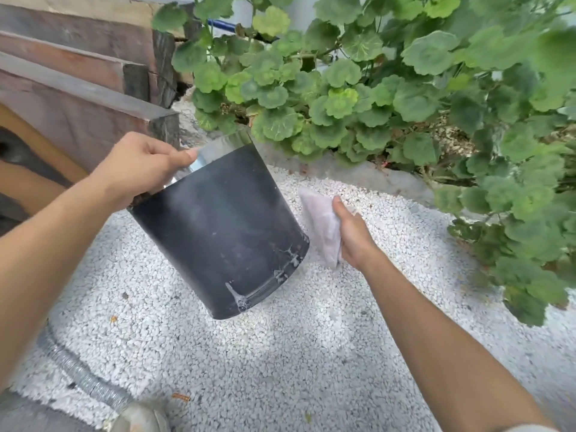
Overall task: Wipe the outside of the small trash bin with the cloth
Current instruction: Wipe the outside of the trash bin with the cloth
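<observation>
A small black trash bin with a shiny metal rim hangs tilted above the white gravel, its bottom toward me and lower right. White smears mark the wall near its base. My left hand grips the rim at the upper left, thumb on the metal band. My right hand holds a folded pale grey cloth just right of the bin. A narrow gap separates the cloth from the bin's side.
White gravel covers the ground below. A large leafy green plant fills the upper right. Stacked wooden planks stand at the upper left. A ribbed grey hose runs along the lower left, beside my shoe.
</observation>
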